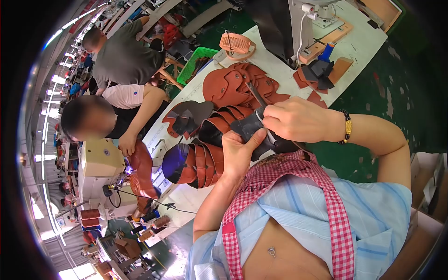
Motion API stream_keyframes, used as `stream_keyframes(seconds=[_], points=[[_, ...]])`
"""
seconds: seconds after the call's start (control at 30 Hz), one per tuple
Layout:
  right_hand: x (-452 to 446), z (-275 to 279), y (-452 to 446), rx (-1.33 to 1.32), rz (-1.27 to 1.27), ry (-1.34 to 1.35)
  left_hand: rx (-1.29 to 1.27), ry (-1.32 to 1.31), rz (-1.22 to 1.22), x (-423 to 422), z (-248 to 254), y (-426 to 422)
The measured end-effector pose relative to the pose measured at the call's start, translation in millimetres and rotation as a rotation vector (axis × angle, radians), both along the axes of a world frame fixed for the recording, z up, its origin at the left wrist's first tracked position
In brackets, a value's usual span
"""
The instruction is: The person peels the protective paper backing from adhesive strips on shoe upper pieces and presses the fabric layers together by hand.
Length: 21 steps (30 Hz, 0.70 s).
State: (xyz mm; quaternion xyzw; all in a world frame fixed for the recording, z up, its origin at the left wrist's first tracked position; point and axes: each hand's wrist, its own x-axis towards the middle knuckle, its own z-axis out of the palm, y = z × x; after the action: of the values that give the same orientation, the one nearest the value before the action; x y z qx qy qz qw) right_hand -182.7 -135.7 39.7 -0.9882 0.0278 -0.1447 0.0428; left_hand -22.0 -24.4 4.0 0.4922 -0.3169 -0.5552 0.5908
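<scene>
Between my hands is a black leather piece [247, 125]. My left hand [240, 151] grips its near edge, thumb on top. My right hand [290, 120] is closed at the piece's right side, fingertips pressed together; whatever is pinched there is too small to name. A narrow dark strip or tool [255, 94] extends up and left from beside my right fingers. Curved red-brown and black leather parts [200, 164] stand left of my left hand. More red-brown leather pieces [226, 86] are piled beyond my hands, beside a flat black piece [196, 112].
A co-worker at the left holds brown leather at a sewing machine [100, 157]. Another person bends over behind. On the white table [280, 70] are an orange fan [237, 44], a blue spool [326, 51] and leather scraps. A green basket [189, 67] is beyond; thread spools lie lower left.
</scene>
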Motion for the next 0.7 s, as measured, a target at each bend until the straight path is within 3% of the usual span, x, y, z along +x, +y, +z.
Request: stream_keyframes(seconds=[0.2, 0.3, 0.4, 0.7], points=[[10, -8, 3, 0.002, -0.067, -0.188, -0.053, -0.074, 0.080, 0, 1, 0], [15, -18, 5, 0.129, -0.116, -0.337, -0.075, -0.021, 0.133, 0, 0, -1], [19, -23, 6, 0.296, -0.159, -0.477, -0.099, 0.049, 0.153, -2, 0, -3], [13, -34, 5, 1.105, -0.199, -0.550, -0.078, 0.196, 0.185, -3, -3, -2]])
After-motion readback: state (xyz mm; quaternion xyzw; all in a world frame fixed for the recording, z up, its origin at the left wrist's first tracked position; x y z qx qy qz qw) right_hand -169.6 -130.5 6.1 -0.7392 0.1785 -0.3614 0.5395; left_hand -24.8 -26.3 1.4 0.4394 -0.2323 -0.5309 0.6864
